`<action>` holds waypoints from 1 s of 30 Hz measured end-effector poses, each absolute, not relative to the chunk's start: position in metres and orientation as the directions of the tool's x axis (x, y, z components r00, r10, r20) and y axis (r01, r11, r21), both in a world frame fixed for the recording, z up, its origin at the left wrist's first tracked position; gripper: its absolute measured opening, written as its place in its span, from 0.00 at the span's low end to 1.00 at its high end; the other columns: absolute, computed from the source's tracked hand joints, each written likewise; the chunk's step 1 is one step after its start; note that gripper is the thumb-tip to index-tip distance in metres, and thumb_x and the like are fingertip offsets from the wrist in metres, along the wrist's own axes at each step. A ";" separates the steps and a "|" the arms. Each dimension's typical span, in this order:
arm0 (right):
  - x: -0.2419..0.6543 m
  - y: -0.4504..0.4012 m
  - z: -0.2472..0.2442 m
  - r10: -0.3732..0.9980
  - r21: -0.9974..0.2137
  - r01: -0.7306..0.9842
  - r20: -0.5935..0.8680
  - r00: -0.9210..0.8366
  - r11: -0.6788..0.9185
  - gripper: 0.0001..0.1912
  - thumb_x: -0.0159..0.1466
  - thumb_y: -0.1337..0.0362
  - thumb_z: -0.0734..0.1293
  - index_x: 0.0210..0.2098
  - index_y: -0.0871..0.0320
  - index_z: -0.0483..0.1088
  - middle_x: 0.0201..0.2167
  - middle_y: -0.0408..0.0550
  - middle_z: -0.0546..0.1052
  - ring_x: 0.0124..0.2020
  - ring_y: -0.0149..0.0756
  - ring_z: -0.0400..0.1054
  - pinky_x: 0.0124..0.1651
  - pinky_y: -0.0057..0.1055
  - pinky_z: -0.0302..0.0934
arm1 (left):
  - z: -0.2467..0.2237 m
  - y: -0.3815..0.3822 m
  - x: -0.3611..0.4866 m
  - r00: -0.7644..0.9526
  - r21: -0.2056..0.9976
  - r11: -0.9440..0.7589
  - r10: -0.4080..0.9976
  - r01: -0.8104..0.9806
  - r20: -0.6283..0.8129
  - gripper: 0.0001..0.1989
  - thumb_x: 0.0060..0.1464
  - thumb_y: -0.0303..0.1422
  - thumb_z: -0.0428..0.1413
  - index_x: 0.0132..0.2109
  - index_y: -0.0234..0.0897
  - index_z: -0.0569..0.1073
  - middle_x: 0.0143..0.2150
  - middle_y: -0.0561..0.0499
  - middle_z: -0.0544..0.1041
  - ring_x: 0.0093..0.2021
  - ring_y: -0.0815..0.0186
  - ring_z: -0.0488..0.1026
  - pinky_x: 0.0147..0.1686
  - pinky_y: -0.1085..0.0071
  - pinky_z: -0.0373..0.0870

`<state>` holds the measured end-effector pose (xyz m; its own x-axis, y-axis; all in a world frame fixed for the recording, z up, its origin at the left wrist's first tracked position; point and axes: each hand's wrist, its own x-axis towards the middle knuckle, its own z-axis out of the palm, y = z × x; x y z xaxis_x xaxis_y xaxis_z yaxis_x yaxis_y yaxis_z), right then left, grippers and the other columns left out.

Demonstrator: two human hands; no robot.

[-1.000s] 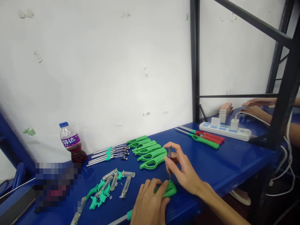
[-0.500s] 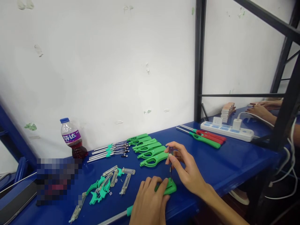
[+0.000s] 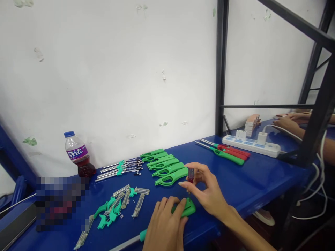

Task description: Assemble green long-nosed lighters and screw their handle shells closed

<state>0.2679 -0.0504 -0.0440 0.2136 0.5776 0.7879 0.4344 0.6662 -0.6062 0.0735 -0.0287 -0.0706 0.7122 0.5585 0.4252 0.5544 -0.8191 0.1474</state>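
My left hand (image 3: 166, 223) presses a green long-nosed lighter (image 3: 190, 210) down on the table, its fingers covering much of the body. The lighter's metal tube (image 3: 127, 243) sticks out at the lower left. In my right hand (image 3: 206, 190) is a small screwdriver (image 3: 191, 176) with a dark and red handle, held upright with its tip on the lighter's handle end. The right thumb lies a little apart from the screwdriver handle. Behind the hands lie several green lighter shells (image 3: 171, 177) in a row.
Metal tubes with wires (image 3: 111, 173), clear fuel tanks (image 3: 138, 205) and teal parts (image 3: 112, 212) lie on the blue table (image 3: 264, 190). A drink bottle (image 3: 78, 153), assembled lighters (image 3: 230, 155), a power strip (image 3: 251, 145) and a black frame post (image 3: 222, 66) stand around. Another person's hands (image 3: 288, 123) are at far right.
My right thumb has come off the screwdriver handle and stretched to the left, and the handle's red part now shows. The left hand and lighter stay put; the view has shifted slightly.
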 end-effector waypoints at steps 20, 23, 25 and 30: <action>0.272 -0.057 -0.042 0.576 -0.560 0.471 0.807 0.126 0.682 0.18 0.76 0.64 0.65 0.64 0.45 0.70 0.45 0.48 0.78 0.43 0.38 0.74 0.38 0.31 0.74 | -0.068 -0.032 0.074 0.710 0.135 -0.812 0.566 0.567 0.420 0.23 0.67 0.26 0.55 0.65 0.51 0.74 0.56 0.49 0.81 0.54 0.54 0.79 0.53 0.59 0.77; 0.272 -0.055 -0.041 0.551 -0.553 0.490 0.818 0.165 0.674 0.15 0.74 0.62 0.69 0.59 0.47 0.73 0.40 0.46 0.75 0.36 0.35 0.71 0.34 0.30 0.73 | -0.067 -0.032 0.074 0.715 0.125 -0.819 0.554 0.560 0.425 0.23 0.67 0.26 0.55 0.65 0.51 0.74 0.56 0.48 0.81 0.54 0.54 0.79 0.53 0.59 0.77; 0.272 -0.054 -0.041 0.536 -0.544 0.501 0.826 0.176 0.674 0.14 0.72 0.62 0.72 0.56 0.48 0.75 0.38 0.44 0.73 0.32 0.33 0.69 0.31 0.29 0.71 | -0.067 -0.032 0.075 0.712 0.122 -0.817 0.555 0.563 0.430 0.24 0.67 0.26 0.55 0.65 0.51 0.74 0.56 0.49 0.81 0.54 0.54 0.79 0.53 0.59 0.77; 0.271 -0.057 -0.039 0.511 -0.492 0.517 0.851 0.118 0.701 0.14 0.72 0.62 0.71 0.57 0.47 0.74 0.38 0.45 0.72 0.33 0.35 0.68 0.31 0.30 0.71 | -0.068 -0.031 0.074 0.712 0.120 -0.815 0.557 0.566 0.427 0.24 0.67 0.26 0.56 0.65 0.52 0.74 0.56 0.49 0.81 0.54 0.54 0.79 0.53 0.59 0.77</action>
